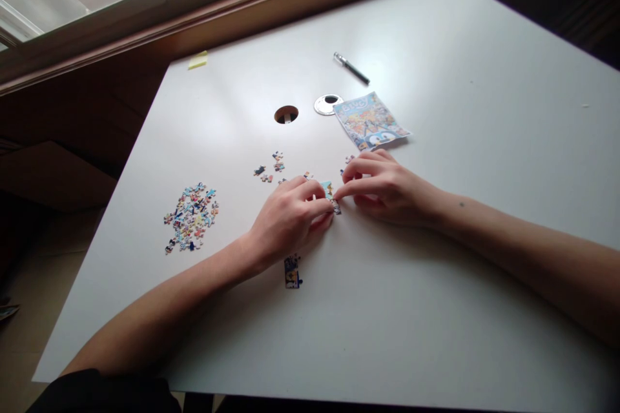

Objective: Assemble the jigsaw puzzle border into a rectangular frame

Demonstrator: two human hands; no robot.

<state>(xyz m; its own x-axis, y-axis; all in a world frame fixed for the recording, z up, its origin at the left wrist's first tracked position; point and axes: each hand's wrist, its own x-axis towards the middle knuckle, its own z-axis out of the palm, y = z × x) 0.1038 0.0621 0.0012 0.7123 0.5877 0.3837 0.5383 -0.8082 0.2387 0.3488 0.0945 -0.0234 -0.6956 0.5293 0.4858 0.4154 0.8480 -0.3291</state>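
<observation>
While both hands rest on the white table (436,310), the left hand (285,219) and right hand (387,190) meet fingertip to fingertip over a small joined cluster of puzzle pieces (330,196), pinching it from either side — fingers curled and closed on it. A second assembled strip (292,271) lies just beside the left wrist. Loose pieces (271,168) sit near, beyond the left knuckles; a larger pile (190,216) lies well apart to the left, close to the table's left edge. The reference picture (371,120), cable-hole cover (328,104) and pen (351,68) lie beyond the right hand — wide bare surface stretches to the right and toward the near edge.
</observation>
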